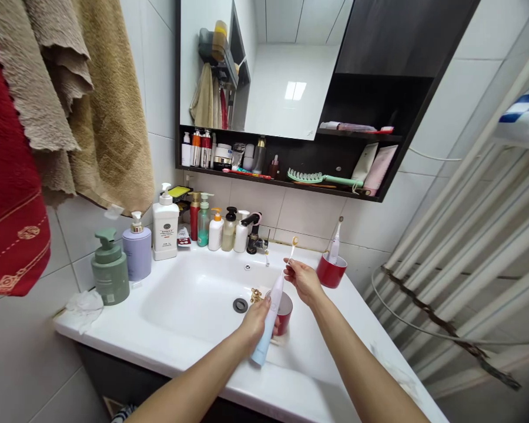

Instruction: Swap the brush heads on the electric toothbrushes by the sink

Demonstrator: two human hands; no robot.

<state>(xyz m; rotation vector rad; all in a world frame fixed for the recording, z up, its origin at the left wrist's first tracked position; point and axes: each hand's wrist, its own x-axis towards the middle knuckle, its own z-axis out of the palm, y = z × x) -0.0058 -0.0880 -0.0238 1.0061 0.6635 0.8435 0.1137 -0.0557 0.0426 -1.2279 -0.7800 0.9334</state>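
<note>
My forearms (pixel 198 373) are hovering over the sink (pixel 180 305); my left hand (pixel 252 323) is gripping the toothbrush handle (pixel 268 326) before a red cup (pixel 284 323), my right hand (pixel 306 283) pinching the brush head (pixel 294 242). Around them, the white counter (pixel 357 294) is lying below a tiled wall (pixel 461 100) and a dark mirrored cabinet (pixel 388 47).

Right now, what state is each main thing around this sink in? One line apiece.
Toothbrush handle, tilted, in the left hand
Brush head, pinched by the right hand
Nearer red cup, upright, partly hidden
Farther red cup, upright, holding a white toothbrush
Tap, no running water visible
Towels, hanging
Hairbrush, lying down
</note>
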